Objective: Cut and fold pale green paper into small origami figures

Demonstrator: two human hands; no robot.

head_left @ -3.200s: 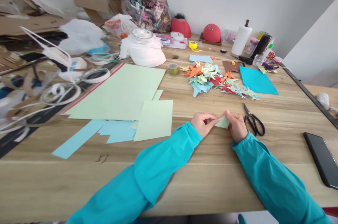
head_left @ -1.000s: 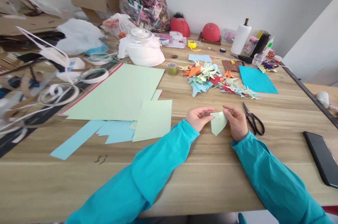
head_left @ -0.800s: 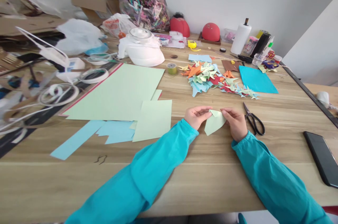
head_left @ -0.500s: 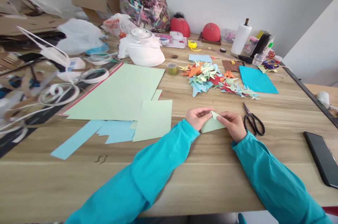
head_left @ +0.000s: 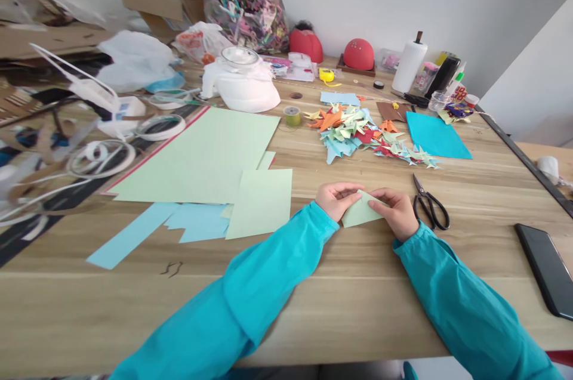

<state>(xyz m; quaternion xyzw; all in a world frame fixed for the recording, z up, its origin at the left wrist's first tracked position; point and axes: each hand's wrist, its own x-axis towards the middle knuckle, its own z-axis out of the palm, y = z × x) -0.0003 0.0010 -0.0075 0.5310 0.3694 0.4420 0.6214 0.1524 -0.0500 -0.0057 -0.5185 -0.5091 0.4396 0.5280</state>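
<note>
A small folded piece of pale green paper (head_left: 358, 215) rests low over the wooden table (head_left: 313, 284), held between both hands. My left hand (head_left: 336, 199) pinches its left upper corner with curled fingers. My right hand (head_left: 397, 213) presses on its right side, fingers closed on the paper. Both arms wear teal sleeves. A pile of folded paper shapes (head_left: 362, 133) in green, blue, orange and red lies beyond the hands.
Black scissors (head_left: 428, 204) lie just right of my right hand. A phone (head_left: 547, 269) is at the right edge. Large green sheets (head_left: 210, 156), a green square (head_left: 262, 201) and blue scraps (head_left: 147, 231) lie to the left. A teal sheet (head_left: 435, 136), paper towel roll (head_left: 409, 67) and clutter stand behind.
The green paper was held up and hanging open a second ago. It has since been folded flatter and brought down toward the table between both hands.
</note>
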